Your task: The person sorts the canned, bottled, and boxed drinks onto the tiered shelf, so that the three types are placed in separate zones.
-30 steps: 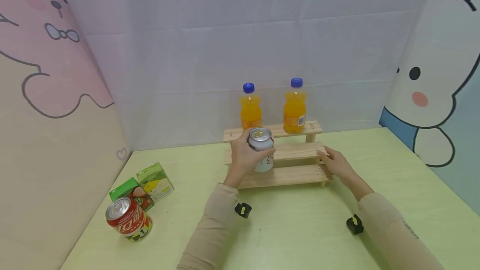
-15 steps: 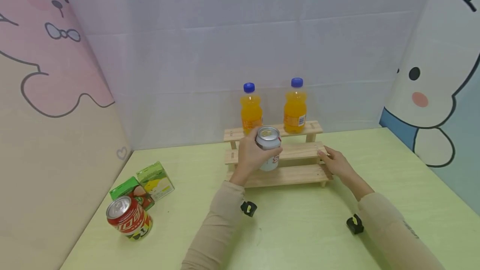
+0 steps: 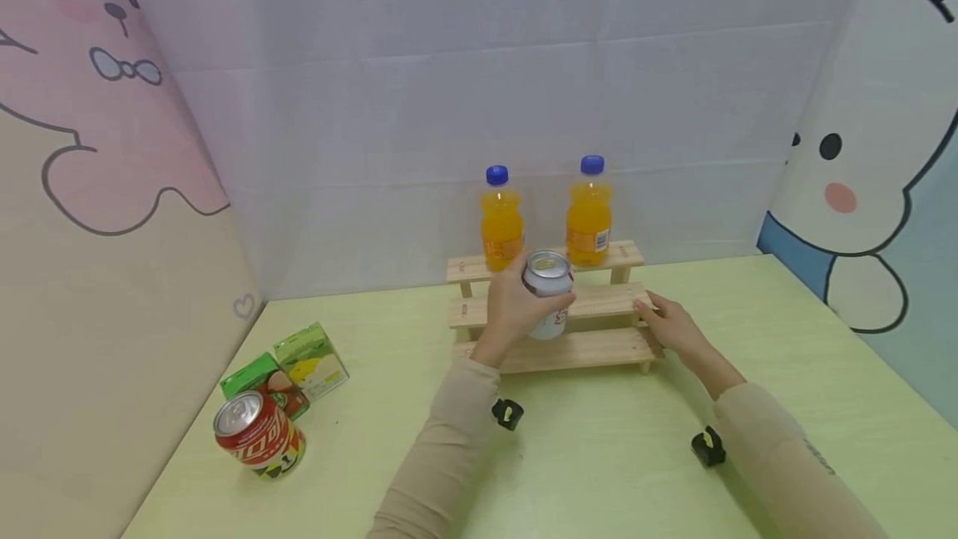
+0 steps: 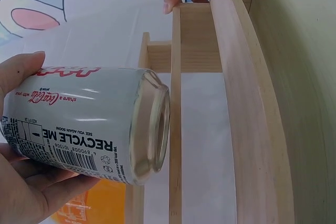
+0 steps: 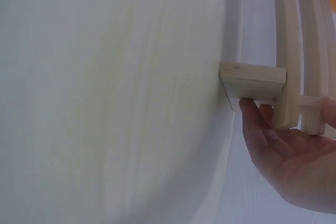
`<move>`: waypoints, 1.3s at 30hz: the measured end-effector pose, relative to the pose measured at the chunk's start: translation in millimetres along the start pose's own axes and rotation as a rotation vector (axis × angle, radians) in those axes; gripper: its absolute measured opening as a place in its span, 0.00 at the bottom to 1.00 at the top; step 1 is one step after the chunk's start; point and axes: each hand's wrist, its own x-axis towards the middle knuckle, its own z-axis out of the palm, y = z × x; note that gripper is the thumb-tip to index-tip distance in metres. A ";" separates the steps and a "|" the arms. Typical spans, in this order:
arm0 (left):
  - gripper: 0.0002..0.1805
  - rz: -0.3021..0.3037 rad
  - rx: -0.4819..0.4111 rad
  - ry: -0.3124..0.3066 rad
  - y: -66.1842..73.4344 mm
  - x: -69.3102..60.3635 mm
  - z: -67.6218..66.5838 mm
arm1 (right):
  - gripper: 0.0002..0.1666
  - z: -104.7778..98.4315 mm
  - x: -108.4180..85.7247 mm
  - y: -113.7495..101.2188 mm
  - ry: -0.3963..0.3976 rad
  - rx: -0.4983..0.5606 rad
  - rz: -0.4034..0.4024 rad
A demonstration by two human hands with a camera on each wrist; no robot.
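In the head view my left hand (image 3: 516,310) grips a silver-white can (image 3: 550,324) in front of the middle tier of a three-tier wooden rack (image 3: 584,352). The left wrist view shows the can (image 4: 79,119) held between thumb and fingers, its base end beside the edge of a shelf board (image 4: 176,129); whether they touch, I cannot tell. My right hand (image 3: 677,331) holds the rack's right end. From the right wrist, the fingers of that hand (image 5: 294,161) curl against the end support (image 5: 252,80) and boards.
Two orange drink bottles (image 3: 502,227) (image 3: 588,223) stand on the top tier. At the left of the table (image 3: 599,456) are a red can (image 3: 262,437), a green-and-yellow carton (image 3: 313,363) and a green-and-red carton (image 3: 254,374). A pale curtain (image 3: 359,131) hangs behind.
My left hand has carried the silver-white can to the right along the rack. The right hand has stayed at the rack's right end.
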 end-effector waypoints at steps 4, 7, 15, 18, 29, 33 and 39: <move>0.35 0.007 0.013 0.002 2.9 0.1 3.6 | 0.38 -0.5 0.0 0.2 -0.005 -0.001 0.010; 0.34 0.013 0.014 0.012 5.6 -0.3 5.9 | 0.39 -0.6 -0.3 -0.3 -0.008 -0.001 0.015; 0.35 0.018 -0.026 0.026 8.7 -1.3 15.9 | 0.38 0.2 -1.7 -0.7 -0.008 -0.012 0.006; 0.35 0.026 -0.037 0.030 10.5 -1.3 19.7 | 0.38 0.4 -1.9 -1.2 -0.009 -0.007 0.010; 0.33 0.070 -0.090 0.036 16.1 0.2 33.8 | 0.38 -1.7 -2.0 -1.4 0.003 -0.006 0.021; 0.34 0.052 -0.089 0.045 18.4 1.2 37.8 | 0.38 -1.6 -2.0 -2.7 0.005 -0.003 0.022; 0.34 0.041 -0.099 0.045 21.0 3.4 43.4 | 0.39 -1.6 -1.1 -2.7 -0.001 0.003 0.022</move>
